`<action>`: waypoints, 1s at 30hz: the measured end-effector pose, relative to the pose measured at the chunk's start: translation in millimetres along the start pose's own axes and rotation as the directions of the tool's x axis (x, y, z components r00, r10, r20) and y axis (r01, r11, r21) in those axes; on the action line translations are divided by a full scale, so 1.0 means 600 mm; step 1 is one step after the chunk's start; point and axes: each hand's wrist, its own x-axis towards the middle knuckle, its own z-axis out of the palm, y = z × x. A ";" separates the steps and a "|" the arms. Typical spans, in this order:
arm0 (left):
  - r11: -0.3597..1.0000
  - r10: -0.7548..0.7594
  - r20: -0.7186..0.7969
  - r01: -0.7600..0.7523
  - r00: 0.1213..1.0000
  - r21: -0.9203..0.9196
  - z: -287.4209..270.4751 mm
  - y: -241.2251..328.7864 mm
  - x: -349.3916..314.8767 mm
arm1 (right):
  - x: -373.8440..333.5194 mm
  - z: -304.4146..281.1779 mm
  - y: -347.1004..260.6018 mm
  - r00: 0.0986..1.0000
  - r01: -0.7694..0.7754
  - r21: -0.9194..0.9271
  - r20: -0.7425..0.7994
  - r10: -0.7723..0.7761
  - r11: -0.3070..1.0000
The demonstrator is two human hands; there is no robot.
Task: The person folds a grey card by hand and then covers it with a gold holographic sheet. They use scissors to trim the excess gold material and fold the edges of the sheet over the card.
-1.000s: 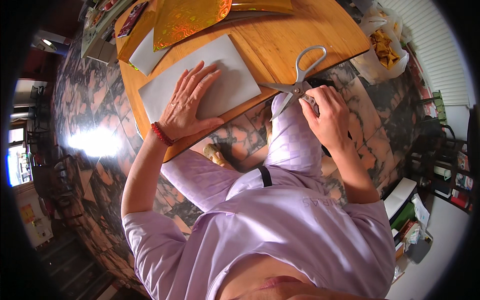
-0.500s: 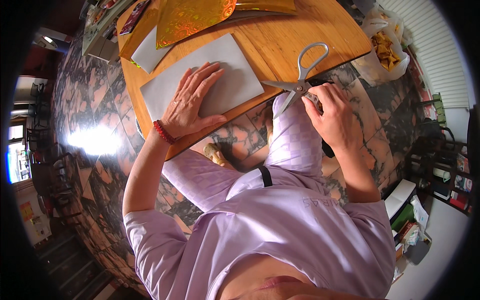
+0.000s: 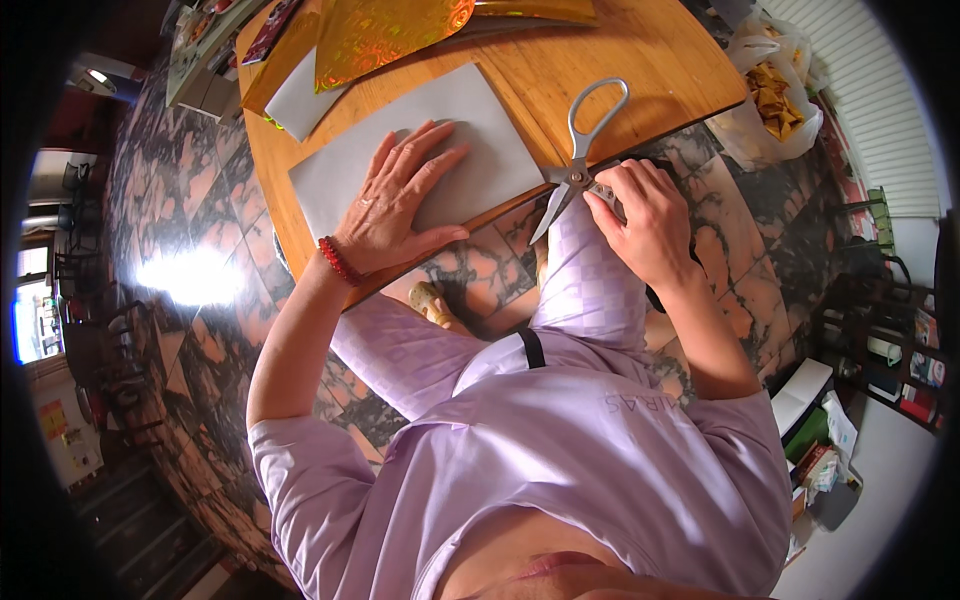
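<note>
My left hand (image 3: 405, 200) lies flat with its fingers spread on a white sheet of paper (image 3: 470, 130), near the front edge of the wooden table (image 3: 655, 65). Whether it is one sheet or several layers I cannot tell. My right hand (image 3: 640, 215) grips one handle of a pair of grey metal scissors (image 3: 577, 176) just beyond that edge. Their blades are spread; one points down toward my knee, while the other meets the paper's right corner, its tip hidden there. The second handle loop sticks up over the tabletop.
Shiny gold patterned sheets (image 3: 390, 40) and a smaller white piece (image 3: 303, 97) lie at the table's far left. On the right, a white plastic bag (image 3: 760, 140) holds crumpled gold scraps (image 3: 775, 100). Below is a marbled tile floor (image 3: 200, 400).
My right hand has moved the scissors left, bringing one blade against the paper's corner. The paper and my left hand have shifted slightly right.
</note>
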 end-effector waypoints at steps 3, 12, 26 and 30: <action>1.000 -0.007 -0.013 0.007 1.000 0.008 0.003 0.009 0.002 | 0.007 0.007 -0.002 1.000 0.014 0.022 -0.012 -0.014 1.000; 0.999 -0.041 0.004 0.041 0.999 0.002 0.004 0.014 0.002 | 0.005 0.004 0.005 0.997 0.072 0.037 0.002 -0.072 0.997; 0.999 -0.047 -0.021 0.047 0.999 -0.019 0.017 0.023 0.001 | -0.021 -0.038 0.001 0.998 0.032 0.018 0.060 -0.033 0.999; 0.999 -0.031 -0.045 0.031 0.999 0.005 0.021 0.020 0.000 | -0.011 -0.005 -0.021 0.999 0.043 0.027 0.017 -0.044 0.999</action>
